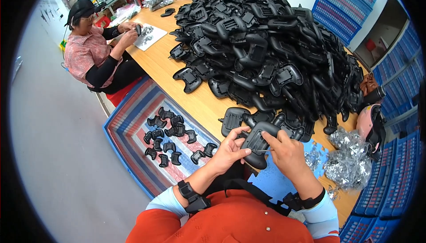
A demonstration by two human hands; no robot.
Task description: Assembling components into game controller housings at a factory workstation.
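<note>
1. Left hand (228, 152): gripping a black controller-shaped shell (257, 144) by its left side, thumb on the lower edge, fingers at the upper edge.
2. Right hand (287, 153): index fingertip on the recessed panel of the same shell, other fingers curled. Can't tell if it also pinches a small part.
3. Shell: held tilted in front of the torso, over the near table edge, recess facing the wearer.
4. Wrists: black strapped device (194, 197) on the left, another dark one on the right.
5. Under/beside right forearm: blue foam mat (268, 182), small shiny metal parts (313, 158) scattered on it.
6. Right of mat: clear plastic bags (349, 158) of similar parts, pink helmet (366, 122) just behind.
7. Just beyond the hands: loose shells, then a big heap of black shells (253, 52) on the wooden table (165, 62).
8. Left of table, lower: blue bin (116, 142), striped liner, black shells (169, 146) scattered inside.
9. Far left: co-worker (91, 59) seated, both hands on a dark piece, white board (153, 39) with metal bits alongside.
10. Right edge: stacked blue crates (401, 165).
</note>
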